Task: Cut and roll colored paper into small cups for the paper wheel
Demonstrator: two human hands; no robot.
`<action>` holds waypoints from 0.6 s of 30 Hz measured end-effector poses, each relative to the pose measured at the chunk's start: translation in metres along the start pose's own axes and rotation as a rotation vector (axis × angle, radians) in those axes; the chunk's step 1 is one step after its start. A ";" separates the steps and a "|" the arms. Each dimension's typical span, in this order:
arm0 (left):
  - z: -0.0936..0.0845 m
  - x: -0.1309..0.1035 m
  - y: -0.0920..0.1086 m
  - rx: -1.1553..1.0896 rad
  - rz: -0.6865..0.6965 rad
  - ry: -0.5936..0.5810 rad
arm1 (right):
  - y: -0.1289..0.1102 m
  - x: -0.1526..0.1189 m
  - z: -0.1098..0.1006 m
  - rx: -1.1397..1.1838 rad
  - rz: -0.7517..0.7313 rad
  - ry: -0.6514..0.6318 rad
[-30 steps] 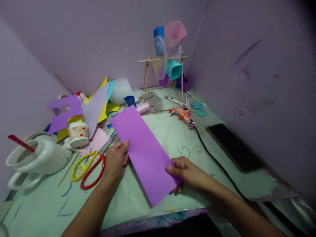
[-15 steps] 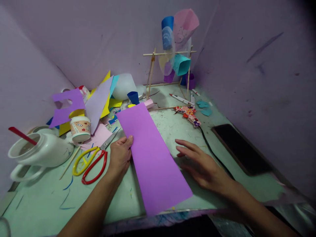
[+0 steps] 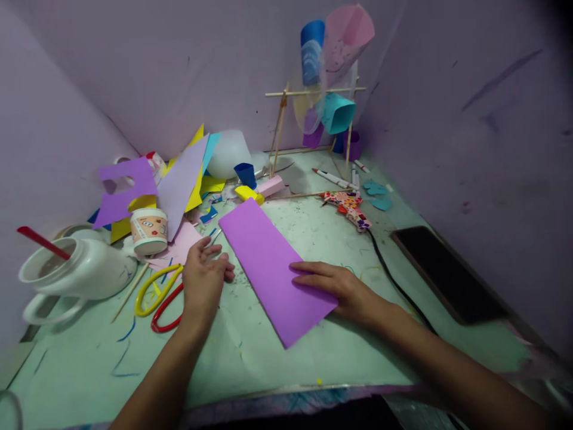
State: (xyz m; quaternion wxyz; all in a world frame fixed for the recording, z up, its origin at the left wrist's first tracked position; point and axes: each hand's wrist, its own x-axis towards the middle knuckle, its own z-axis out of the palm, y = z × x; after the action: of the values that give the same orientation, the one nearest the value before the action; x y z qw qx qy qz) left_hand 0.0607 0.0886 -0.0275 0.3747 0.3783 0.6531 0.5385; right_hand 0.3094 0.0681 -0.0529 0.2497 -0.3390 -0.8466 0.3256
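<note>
A long purple sheet of craft paper or foam (image 3: 273, 269) lies slantwise low over the table in front of me. My right hand (image 3: 335, 286) is on its right edge, fingers straight across the top face; the thumb is out of sight, apparently beneath the sheet. Left of the sheet, my left hand (image 3: 208, 272) is empty, fingers loosely curled and apart. It hovers over the scissors (image 3: 159, 292), hiding part of their red handle and blades. The yellow handle loop shows plainly.
At left stand a white jug (image 3: 85, 269) with a red stick and a paper cup (image 3: 149, 232), before coloured paper scraps (image 3: 181, 185). Behind rises a stick frame (image 3: 280, 128) with paper cups. A patterned glue gun (image 3: 347, 209), its black cord and a phone (image 3: 447, 272) lie right.
My left hand has let go of the purple sheet and drawn back over the scissors. My right hand has come onto the sheet's right edge. The sheet's near end has shifted away from me.
</note>
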 end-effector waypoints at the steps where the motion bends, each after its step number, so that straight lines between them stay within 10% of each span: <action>1: -0.001 -0.002 0.001 0.031 0.033 0.027 | -0.003 -0.001 0.001 0.015 0.003 -0.001; 5: -0.003 -0.008 0.004 0.130 0.084 0.032 | -0.014 -0.004 0.005 0.199 0.084 0.065; 11: -0.003 -0.004 -0.002 0.174 0.103 -0.011 | -0.018 0.023 0.001 0.856 0.644 0.190; 18: -0.005 -0.002 -0.008 0.241 0.123 -0.107 | -0.020 0.084 0.010 0.576 0.811 0.093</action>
State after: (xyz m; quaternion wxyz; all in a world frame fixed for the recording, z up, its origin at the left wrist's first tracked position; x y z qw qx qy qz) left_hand 0.0565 0.0841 -0.0348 0.3270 0.4880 0.6677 0.4572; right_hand 0.2402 0.1145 -0.0281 0.2238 -0.5723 -0.5104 0.6015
